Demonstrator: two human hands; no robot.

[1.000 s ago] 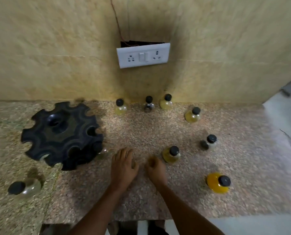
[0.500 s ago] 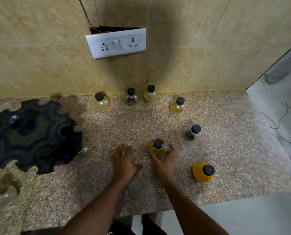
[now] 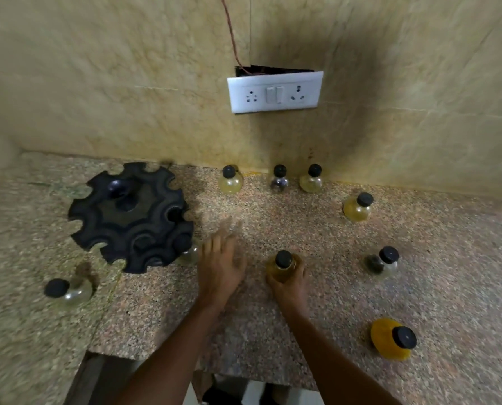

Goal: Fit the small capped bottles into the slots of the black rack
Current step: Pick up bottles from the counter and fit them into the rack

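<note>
The right hand (image 3: 289,283) gripped an amber bottle (image 3: 282,267) with a black cap, fingers curled round its belly as it stood on the speckled counter (image 3: 273,229). The left hand (image 3: 219,267) lay beside it, fingers straight and blurred, holding nothing, near the black rack (image 3: 131,216). One bottle (image 3: 187,249) sat in a slot at the rack's near right edge. Three more stood along the wall under the socket plate (image 3: 274,92). Others stood apart to the right, including a yellow bottle (image 3: 391,340), and one clear bottle (image 3: 68,290) stood left of the rack.
</note>
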